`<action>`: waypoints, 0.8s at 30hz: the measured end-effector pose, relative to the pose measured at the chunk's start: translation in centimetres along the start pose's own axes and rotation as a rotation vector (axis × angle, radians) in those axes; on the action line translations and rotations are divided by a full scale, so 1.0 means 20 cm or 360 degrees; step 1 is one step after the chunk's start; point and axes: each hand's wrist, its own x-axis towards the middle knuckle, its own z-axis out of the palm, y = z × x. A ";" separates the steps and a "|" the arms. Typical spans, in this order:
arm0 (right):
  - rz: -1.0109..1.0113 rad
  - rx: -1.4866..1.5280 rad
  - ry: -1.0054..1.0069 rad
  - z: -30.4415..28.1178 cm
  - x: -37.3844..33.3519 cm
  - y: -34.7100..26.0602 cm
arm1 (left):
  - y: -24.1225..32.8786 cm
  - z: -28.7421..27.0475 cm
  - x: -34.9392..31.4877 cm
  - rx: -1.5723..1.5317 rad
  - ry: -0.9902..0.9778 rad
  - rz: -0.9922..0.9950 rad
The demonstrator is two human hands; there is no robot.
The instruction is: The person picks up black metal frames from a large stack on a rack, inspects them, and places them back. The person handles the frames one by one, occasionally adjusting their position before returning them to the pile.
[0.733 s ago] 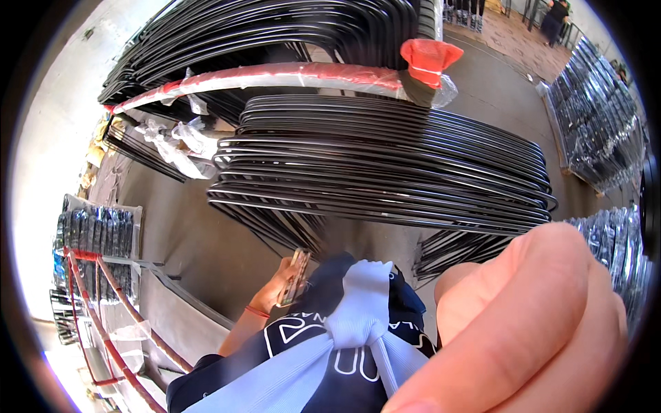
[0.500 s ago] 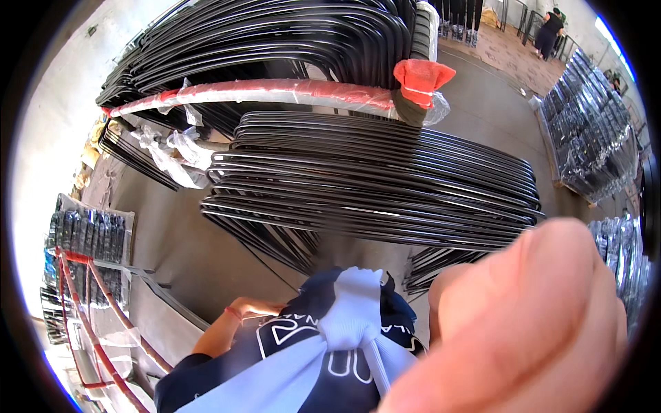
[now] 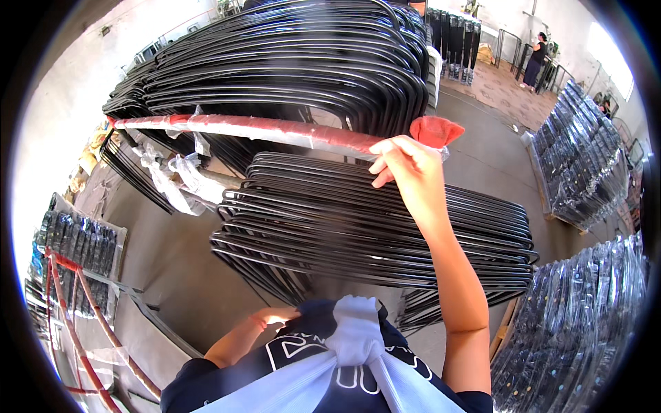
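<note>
My right hand (image 3: 407,164) reaches out above the near stack of bent black metal tubes (image 3: 372,213), beside the end of a red-and-clear wrapped rail (image 3: 275,129). Its fingers are loosely bent and apart, and I see nothing in them. Just beyond it a red cloth (image 3: 436,131) sits at the rail's end. Whether the hand touches the rail or cloth, I cannot tell. My left hand (image 3: 277,315) rests low against the front of my dark shirt, its fingers mostly hidden.
Behind the rail rises a larger pile of bent black tubes (image 3: 275,62). Plastic-wrapped bundles stand at the right (image 3: 578,330) and far right (image 3: 578,151). A red-wrapped frame (image 3: 82,296) is at the lower left. Another person (image 3: 534,63) stands far back.
My right hand has moved from close in front of the camera out toward the rail's end. My left hand stays at my waist. The view has shifted, and the distant person stands more upright.
</note>
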 end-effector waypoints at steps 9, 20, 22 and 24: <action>-0.0049 -0.0670 0.0349 0.11 0.28 0.28 | 1.22 0.03 -0.90 0.1462 -0.0184 0.0306; -0.0363 -0.1188 0.0711 0.28 0.45 0.34 | 2.24 -0.35 -0.84 0.1685 0.1898 0.2024; -0.0378 -0.1164 0.0794 0.30 0.47 0.32 | 2.33 -0.45 -0.73 0.1708 0.2145 0.2186; -0.0306 -0.1163 0.0797 0.32 0.47 0.32 | 2.38 -0.51 -0.63 0.1721 0.2253 0.2281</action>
